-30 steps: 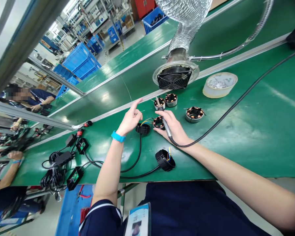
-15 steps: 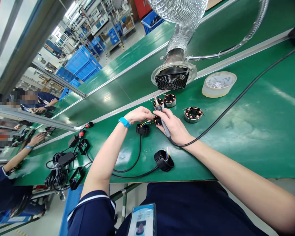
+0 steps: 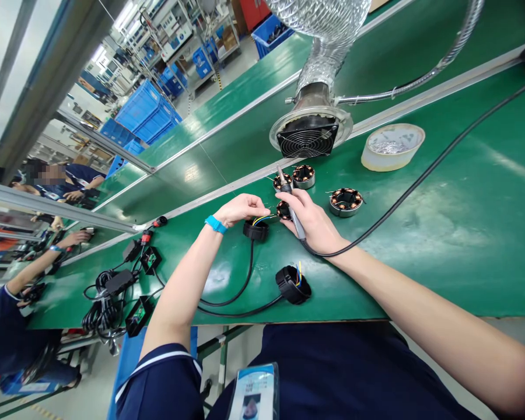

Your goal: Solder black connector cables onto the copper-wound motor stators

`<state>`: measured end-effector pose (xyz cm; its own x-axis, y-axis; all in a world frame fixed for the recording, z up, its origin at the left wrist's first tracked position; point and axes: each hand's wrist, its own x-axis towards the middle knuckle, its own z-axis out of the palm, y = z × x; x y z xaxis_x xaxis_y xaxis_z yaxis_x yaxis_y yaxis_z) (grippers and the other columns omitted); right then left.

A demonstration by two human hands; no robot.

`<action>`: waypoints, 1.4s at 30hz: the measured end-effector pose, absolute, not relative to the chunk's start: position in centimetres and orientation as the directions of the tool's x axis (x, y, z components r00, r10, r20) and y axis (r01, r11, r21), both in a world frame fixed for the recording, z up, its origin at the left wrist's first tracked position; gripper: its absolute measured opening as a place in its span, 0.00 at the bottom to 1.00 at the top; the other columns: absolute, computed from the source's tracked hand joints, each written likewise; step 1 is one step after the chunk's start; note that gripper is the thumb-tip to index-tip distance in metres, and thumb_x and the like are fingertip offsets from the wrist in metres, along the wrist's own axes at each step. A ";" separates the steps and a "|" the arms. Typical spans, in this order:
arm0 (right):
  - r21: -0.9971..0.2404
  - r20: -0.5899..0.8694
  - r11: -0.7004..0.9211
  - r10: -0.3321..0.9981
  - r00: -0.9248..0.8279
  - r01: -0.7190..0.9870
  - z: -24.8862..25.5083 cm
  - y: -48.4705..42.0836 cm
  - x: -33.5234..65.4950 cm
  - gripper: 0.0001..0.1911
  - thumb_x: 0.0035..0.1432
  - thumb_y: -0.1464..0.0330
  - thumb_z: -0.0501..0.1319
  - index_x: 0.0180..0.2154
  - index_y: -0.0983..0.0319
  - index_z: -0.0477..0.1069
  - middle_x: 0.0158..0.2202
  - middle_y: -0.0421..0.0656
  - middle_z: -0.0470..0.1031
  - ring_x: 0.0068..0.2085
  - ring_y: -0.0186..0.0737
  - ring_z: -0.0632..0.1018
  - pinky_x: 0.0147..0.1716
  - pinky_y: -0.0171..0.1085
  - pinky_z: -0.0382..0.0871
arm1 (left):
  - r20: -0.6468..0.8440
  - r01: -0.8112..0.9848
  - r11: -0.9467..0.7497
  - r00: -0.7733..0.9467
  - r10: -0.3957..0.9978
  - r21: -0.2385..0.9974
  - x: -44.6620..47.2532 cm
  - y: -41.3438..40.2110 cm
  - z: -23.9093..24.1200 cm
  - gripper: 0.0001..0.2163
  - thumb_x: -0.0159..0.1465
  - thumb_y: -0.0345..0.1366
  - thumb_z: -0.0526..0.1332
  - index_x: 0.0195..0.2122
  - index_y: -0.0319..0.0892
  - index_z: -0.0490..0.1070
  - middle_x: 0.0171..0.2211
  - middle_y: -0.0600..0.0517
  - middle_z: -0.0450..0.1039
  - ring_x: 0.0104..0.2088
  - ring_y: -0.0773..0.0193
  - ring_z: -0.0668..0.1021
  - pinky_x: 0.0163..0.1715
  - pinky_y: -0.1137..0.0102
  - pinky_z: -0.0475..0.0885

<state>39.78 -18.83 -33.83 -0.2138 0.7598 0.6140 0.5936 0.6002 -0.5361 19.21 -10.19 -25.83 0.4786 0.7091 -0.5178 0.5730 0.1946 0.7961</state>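
Head-worn view, forward-down, close over green bench [image 3: 441, 233]

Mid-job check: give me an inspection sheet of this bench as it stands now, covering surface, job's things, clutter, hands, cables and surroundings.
Surface: green bench mat, glossy, bare at right.
Job's things: stator with copper coils lies between the hands; black housing with coloured wires beside it.
Clutter: three more stators, second black housing, tape roll, small circuit boards at left.
Hands: left hand pinches near the wires; right hand grips a soldering iron, tip up.
Cables: iron's black cord runs right across the mat; coiled black leads at left.
Surroundings: extraction fan on foil duct; blue crates; other people at left.
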 end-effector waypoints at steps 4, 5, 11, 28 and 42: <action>-0.543 0.611 0.598 0.763 -0.212 0.589 -33.8 -18.9 39.8 0.29 0.63 0.76 0.56 0.64 0.60 0.56 0.57 0.55 0.64 0.48 0.56 0.79 0.44 0.51 0.80 | -0.515 0.579 0.174 0.499 0.697 0.797 19.3 -10.5 -25.5 0.28 0.50 0.60 0.73 0.27 0.38 0.69 0.20 0.59 0.57 0.21 0.75 0.55 0.23 0.72 0.45; -0.547 0.607 0.596 0.766 -0.212 0.588 -33.8 -19.0 39.8 0.29 0.63 0.76 0.56 0.64 0.59 0.56 0.57 0.55 0.64 0.48 0.56 0.79 0.45 0.51 0.80 | -0.518 0.598 0.154 0.504 0.691 0.787 19.5 -10.6 -25.4 0.28 0.53 0.62 0.70 0.28 0.38 0.71 0.20 0.59 0.56 0.21 0.74 0.54 0.23 0.71 0.44; -0.548 0.595 0.593 0.772 -0.222 0.590 -33.7 -19.0 39.6 0.30 0.64 0.76 0.55 0.66 0.56 0.55 0.57 0.54 0.64 0.48 0.55 0.78 0.44 0.50 0.79 | -0.543 0.779 -0.002 0.438 0.716 0.627 21.8 -11.2 -25.3 0.26 0.55 0.60 0.68 0.22 0.39 0.69 0.17 0.58 0.55 0.20 0.73 0.55 0.23 0.69 0.44; -0.552 0.582 0.583 0.781 -0.225 0.596 -33.8 -18.9 39.6 0.30 0.62 0.77 0.56 0.64 0.59 0.56 0.57 0.55 0.64 0.47 0.55 0.79 0.43 0.50 0.79 | -0.534 0.769 -0.042 0.481 0.696 0.638 19.9 -12.0 -24.5 0.19 0.60 0.52 0.65 0.31 0.37 0.75 0.21 0.57 0.60 0.22 0.71 0.58 0.23 0.72 0.51; -0.525 0.598 0.604 0.763 -0.245 0.599 -34.0 -19.1 39.3 0.28 0.63 0.77 0.54 0.63 0.61 0.57 0.55 0.56 0.64 0.47 0.56 0.78 0.42 0.50 0.79 | -0.544 0.808 0.086 0.309 0.780 0.582 21.6 -13.2 -25.2 0.27 0.54 0.62 0.68 0.27 0.38 0.79 0.15 0.58 0.53 0.20 0.72 0.53 0.23 0.68 0.44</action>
